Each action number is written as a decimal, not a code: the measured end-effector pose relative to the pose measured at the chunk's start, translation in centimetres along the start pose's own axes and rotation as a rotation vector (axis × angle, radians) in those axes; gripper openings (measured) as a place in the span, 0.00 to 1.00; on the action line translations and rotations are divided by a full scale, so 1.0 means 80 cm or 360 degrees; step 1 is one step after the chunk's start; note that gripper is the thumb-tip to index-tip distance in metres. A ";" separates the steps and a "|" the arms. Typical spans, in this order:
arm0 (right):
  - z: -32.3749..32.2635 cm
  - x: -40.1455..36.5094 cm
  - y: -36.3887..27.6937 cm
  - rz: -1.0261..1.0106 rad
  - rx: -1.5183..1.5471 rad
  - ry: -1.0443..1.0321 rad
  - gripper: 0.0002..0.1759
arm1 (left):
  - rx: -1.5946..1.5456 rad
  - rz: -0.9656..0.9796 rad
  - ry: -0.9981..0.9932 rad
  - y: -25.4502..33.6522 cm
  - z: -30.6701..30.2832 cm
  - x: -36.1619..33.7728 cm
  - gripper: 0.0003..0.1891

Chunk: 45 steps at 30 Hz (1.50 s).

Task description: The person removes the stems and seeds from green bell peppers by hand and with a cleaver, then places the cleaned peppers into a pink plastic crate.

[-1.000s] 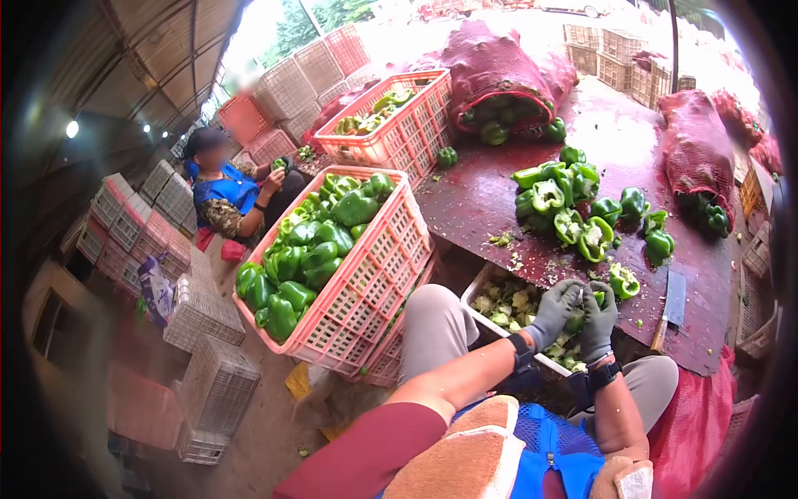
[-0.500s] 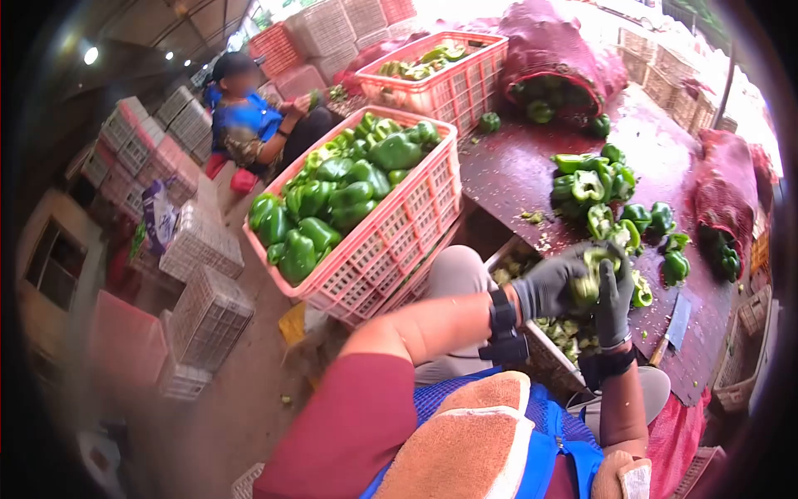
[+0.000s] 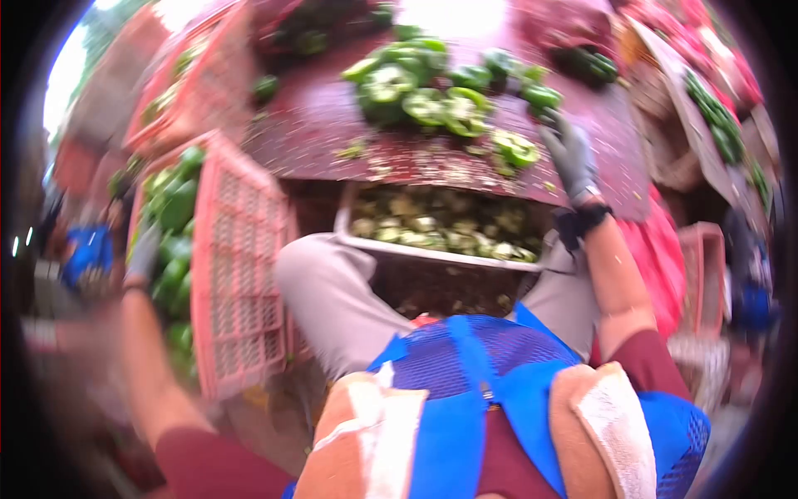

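My left hand (image 3: 144,252), in a grey glove, reaches into the pink plastic crate (image 3: 241,266) on the left. It lies against the green bell peppers (image 3: 173,204) there, its fingers smeared by motion. Over the dark red tabletop, my right hand (image 3: 572,158), also gloved, stretches forward with fingers extended and nothing in them. Its fingertips are right by a whole green bell pepper (image 3: 542,98). Just left of that hand lies a cut pepper (image 3: 515,150), its pale inside showing. More cut peppers (image 3: 420,104) are heaped farther back.
A bin of pale pepper cores (image 3: 440,224) stands between my knees, below the table edge (image 3: 307,158). Another crate (image 3: 195,79) is at the back left. Red mesh sacks (image 3: 569,33) lie at the back. A person in blue (image 3: 87,254) is at the far left.
My hands, together around a pepper before, have parted: the left went to the crate, the right stayed over the table. The view has swung right and down, and the knife no longer shows clearly.
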State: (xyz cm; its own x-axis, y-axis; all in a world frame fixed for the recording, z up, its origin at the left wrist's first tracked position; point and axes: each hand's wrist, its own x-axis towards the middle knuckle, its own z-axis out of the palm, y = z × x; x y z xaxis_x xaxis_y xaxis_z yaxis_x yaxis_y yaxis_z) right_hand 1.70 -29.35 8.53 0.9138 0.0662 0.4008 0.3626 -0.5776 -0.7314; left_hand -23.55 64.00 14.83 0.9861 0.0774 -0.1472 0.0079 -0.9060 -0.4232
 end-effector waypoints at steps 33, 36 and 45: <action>0.196 0.103 -0.040 0.0227 -0.0941 -0.0748 0.29 | -0.2135 -0.0492 0.1702 0.260 -0.358 0.025 0.20; 0.208 0.112 -0.023 0.0383 -0.0922 -0.0809 0.37 | -0.0670 -0.0683 0.1634 0.165 -0.277 -0.004 0.27; 0.209 0.088 0.014 0.0036 -0.0332 -0.0460 0.28 | 0.0190 -0.0534 0.0746 0.085 -0.147 -0.013 0.24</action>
State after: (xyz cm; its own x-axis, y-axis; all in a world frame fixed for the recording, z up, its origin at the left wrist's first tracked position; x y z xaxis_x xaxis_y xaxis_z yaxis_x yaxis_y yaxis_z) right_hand 11.58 -15.92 1.34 0.9461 0.2615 0.1913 0.3236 -0.7332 -0.5981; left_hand -22.57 52.86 22.66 0.9011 0.1350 0.4120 0.3405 -0.8085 -0.4799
